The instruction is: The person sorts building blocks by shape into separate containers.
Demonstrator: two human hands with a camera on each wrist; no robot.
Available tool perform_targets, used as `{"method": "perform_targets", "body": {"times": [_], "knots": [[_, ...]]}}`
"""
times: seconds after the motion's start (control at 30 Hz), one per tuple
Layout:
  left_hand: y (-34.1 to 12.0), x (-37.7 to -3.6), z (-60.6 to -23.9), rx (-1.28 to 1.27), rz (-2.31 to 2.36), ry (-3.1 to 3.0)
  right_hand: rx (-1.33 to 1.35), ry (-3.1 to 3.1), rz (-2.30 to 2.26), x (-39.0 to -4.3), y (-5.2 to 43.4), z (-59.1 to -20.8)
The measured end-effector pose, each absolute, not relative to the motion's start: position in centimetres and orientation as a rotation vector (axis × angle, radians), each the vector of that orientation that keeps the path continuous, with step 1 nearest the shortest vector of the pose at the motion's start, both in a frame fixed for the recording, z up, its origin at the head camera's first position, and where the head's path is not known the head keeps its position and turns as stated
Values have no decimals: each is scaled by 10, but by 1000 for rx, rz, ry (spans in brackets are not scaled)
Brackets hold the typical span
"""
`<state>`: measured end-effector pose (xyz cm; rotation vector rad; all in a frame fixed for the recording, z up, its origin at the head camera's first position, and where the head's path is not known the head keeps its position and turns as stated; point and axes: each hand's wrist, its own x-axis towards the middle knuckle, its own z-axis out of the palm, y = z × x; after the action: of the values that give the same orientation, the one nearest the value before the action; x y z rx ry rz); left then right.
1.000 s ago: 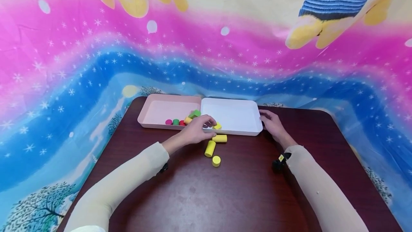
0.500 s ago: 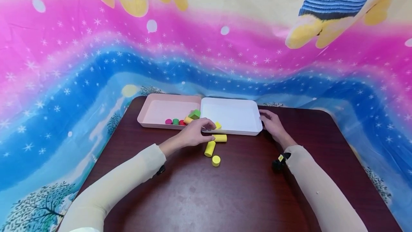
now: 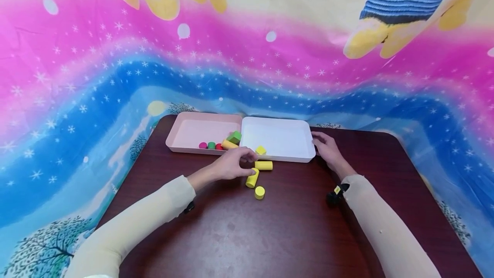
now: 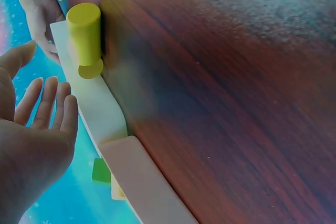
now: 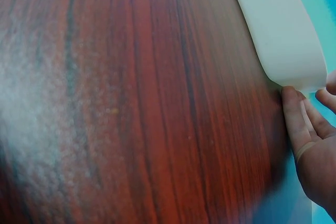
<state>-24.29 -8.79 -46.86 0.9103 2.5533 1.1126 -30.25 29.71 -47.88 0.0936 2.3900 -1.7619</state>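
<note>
My left hand (image 3: 240,163) hovers over the dark table (image 3: 239,231) just in front of the trays, palm open and holding nothing; the left wrist view shows its fingers (image 4: 50,103) straight. By its fingertips lie three yellow cylinders: one (image 3: 263,165) against the white tray (image 3: 297,157), one (image 3: 252,178) below it, one (image 3: 259,192) upright. The nearest cylinder (image 4: 84,32) shows in the left wrist view. A small yellow block (image 3: 260,150) sits inside the white tray's front edge. My right hand (image 3: 323,145) rests with relaxed fingers (image 5: 294,116) on the white tray's (image 5: 283,30) right corner.
A pink tray (image 3: 185,117) adjoins the white one on the left and holds magenta, green, red, yellow and light green pieces (image 3: 216,144) along its front wall. A colourful cloth (image 3: 247,55) hangs behind and around the table. Bare tabletop stretches toward me.
My left hand has drawn back from the white tray's front edge toward me, leaving the small yellow block in the tray. The right hand has stayed put.
</note>
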Motion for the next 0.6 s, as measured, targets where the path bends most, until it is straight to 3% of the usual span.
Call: {"method": "perform_targets", "body": {"times": [0.6], "knots": [[-92,-238,-482,916,1076,2487,88,2394,-1757,-303,299,-480]]}}
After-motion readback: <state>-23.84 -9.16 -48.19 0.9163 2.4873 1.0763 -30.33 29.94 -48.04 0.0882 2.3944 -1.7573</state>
